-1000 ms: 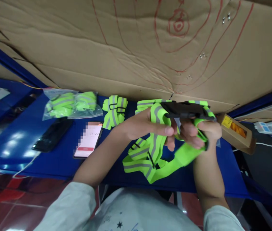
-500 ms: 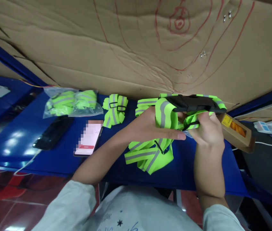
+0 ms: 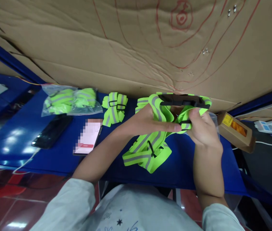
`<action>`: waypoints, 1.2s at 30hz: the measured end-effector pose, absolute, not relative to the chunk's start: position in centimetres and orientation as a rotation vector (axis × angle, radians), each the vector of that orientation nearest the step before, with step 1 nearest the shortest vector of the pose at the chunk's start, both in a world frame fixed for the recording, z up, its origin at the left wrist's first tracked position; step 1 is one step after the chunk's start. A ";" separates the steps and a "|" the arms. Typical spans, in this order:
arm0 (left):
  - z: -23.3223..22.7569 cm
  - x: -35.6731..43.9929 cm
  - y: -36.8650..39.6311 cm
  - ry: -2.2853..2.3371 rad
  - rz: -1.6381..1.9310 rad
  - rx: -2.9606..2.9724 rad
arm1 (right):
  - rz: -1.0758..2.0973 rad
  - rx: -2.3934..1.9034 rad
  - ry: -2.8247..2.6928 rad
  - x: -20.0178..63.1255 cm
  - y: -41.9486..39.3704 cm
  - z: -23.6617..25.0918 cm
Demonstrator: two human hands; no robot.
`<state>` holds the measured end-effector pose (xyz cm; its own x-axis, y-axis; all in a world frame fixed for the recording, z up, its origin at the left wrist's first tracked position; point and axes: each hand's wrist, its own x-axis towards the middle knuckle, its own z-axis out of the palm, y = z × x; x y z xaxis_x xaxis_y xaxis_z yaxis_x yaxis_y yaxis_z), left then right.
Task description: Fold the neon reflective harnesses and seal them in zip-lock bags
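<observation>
Together, the left hand [image 3: 150,124] and right hand [image 3: 204,128] pinch a stripy green strap [image 3: 158,112] with a black buckle [image 3: 180,100], up over the blue tabletop [image 3: 181,170].

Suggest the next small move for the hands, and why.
I'd probably steady the yellow-green strap with the right hand and draw up the loose coils with the left hand: both hands are on the strap near its black buckle, loose coils spread below them, and the strap bundle farther left is folded compactly.
</observation>
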<state>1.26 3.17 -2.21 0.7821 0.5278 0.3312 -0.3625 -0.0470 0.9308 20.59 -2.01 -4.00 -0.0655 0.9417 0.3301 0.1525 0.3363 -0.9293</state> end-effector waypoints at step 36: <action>-2.9 1.7 2.8 0.368 0.808 1.274 | 0.738 -1.184 -1.596 20.0 -2.9 -2.9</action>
